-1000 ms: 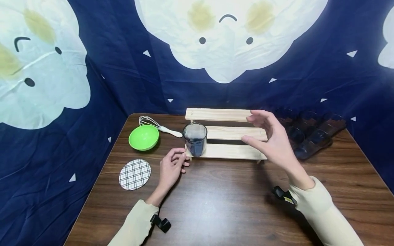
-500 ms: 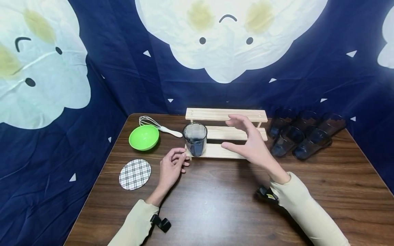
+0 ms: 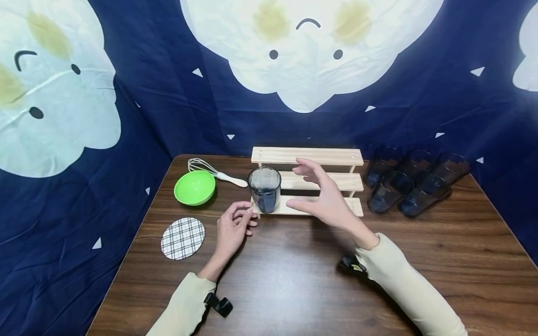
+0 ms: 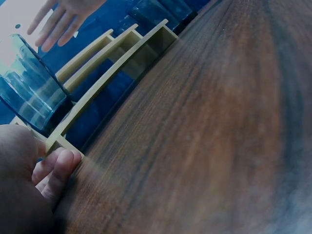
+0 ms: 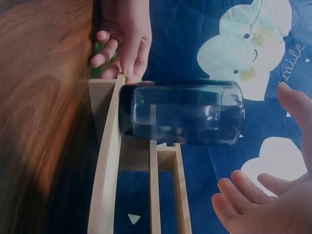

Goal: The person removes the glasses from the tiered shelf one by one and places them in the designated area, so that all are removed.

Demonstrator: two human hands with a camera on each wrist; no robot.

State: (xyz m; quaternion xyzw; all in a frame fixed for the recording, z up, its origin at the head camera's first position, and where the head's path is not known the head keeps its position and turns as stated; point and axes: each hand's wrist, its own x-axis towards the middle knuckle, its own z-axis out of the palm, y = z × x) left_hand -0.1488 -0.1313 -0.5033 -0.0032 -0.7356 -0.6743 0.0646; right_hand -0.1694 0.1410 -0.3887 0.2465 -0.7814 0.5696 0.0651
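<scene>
A dark tinted drinking glass (image 3: 265, 189) stands upright at the left end of the lowest step of a three-tier wooden rack (image 3: 273, 154). My left hand (image 3: 231, 229) holds that step's left corner; in the right wrist view its thumb lies along the edge close beside the base of the glass (image 5: 185, 112), the other fingers below. Just right of the glass, my right hand (image 3: 328, 198) hovers in front of the rack with thumb and fingers spread wide and nothing between them. A gap shows between its fingertips (image 5: 219, 201) and the glass in the right wrist view.
Several more dark glasses (image 3: 391, 191) stand grouped right of the rack. To the left are a green bowl (image 3: 194, 187), a white-handled whisk (image 3: 232, 180) and a checked round coaster (image 3: 183, 238). A blue cloth backdrop (image 3: 252, 119) rises behind the wooden table (image 3: 290, 289).
My right hand has moved left from the glasses on the right, across the rack toward the single glass, its fingers staying spread. The left hand keeps its hold on the rack's corner.
</scene>
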